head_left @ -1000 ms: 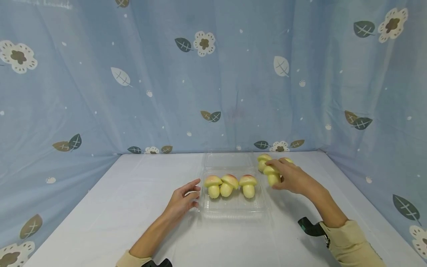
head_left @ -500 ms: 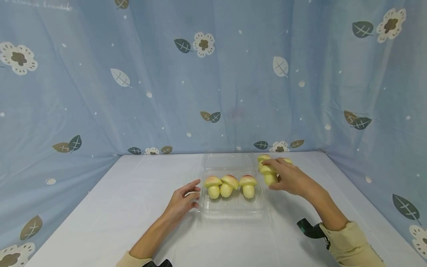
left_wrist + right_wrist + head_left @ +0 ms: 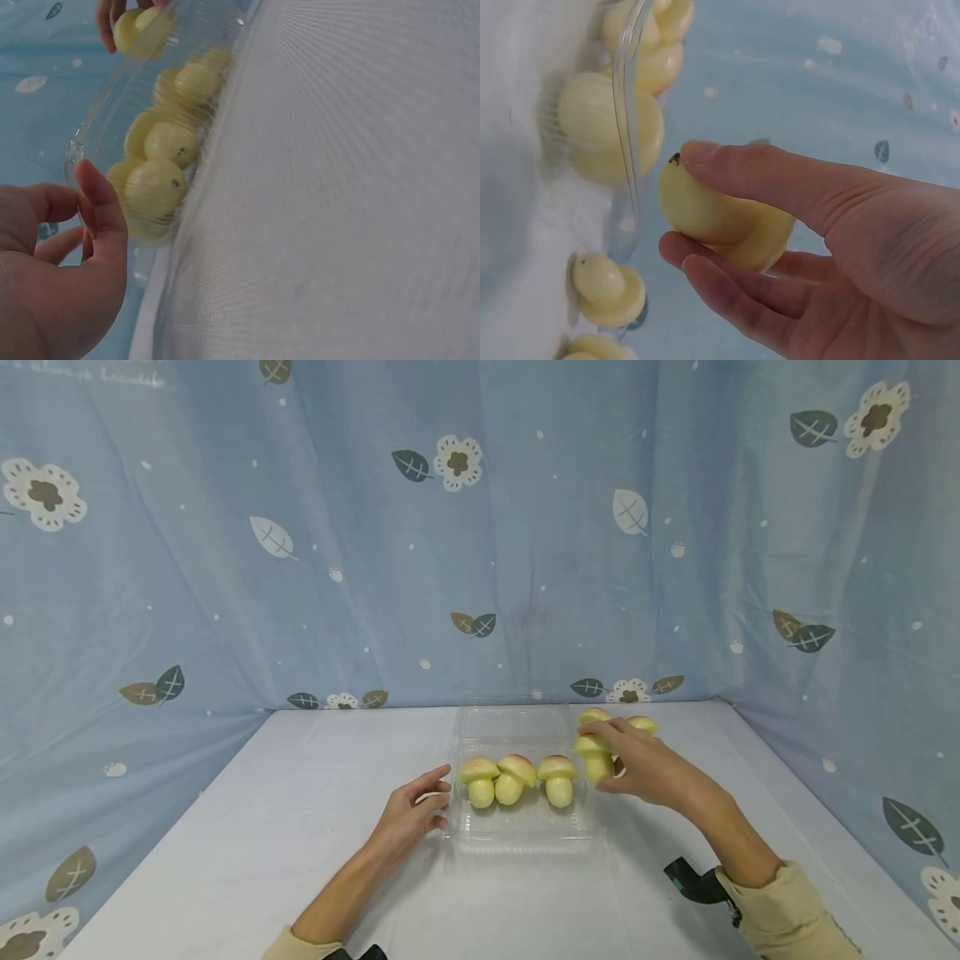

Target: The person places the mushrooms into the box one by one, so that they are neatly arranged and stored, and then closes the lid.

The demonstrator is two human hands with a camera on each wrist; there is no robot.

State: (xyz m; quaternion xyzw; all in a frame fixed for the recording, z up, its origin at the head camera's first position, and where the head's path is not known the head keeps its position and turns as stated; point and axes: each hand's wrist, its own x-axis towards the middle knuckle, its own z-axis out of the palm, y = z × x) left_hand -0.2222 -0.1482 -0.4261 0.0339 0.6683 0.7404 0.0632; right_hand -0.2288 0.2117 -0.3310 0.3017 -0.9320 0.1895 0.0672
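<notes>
A clear plastic clamshell tray point(image 3: 525, 837) lies open mid-table with three yellow-green toy mushrooms point(image 3: 513, 777) standing in a row inside. My right hand point(image 3: 604, 762) pinches a fourth mushroom point(image 3: 595, 755) between thumb and fingers, in the air just above the tray's right rim. In the right wrist view the held mushroom point(image 3: 720, 217) hangs beside the tray wall point(image 3: 626, 112). My left hand point(image 3: 438, 793) rests with relaxed fingers against the tray's left edge; its thumb point(image 3: 101, 210) lies by the tray wall point(image 3: 97, 127).
Two more loose mushrooms point(image 3: 592, 717) point(image 3: 643, 725) lie on the white table point(image 3: 262, 827) right of the tray's lid, behind my right hand. A blue flowered curtain point(image 3: 480, 527) closes the back and both sides.
My right hand has lifted its mushroom from the table and carried it left to the tray's right rim. The left hand and the tray have stayed still.
</notes>
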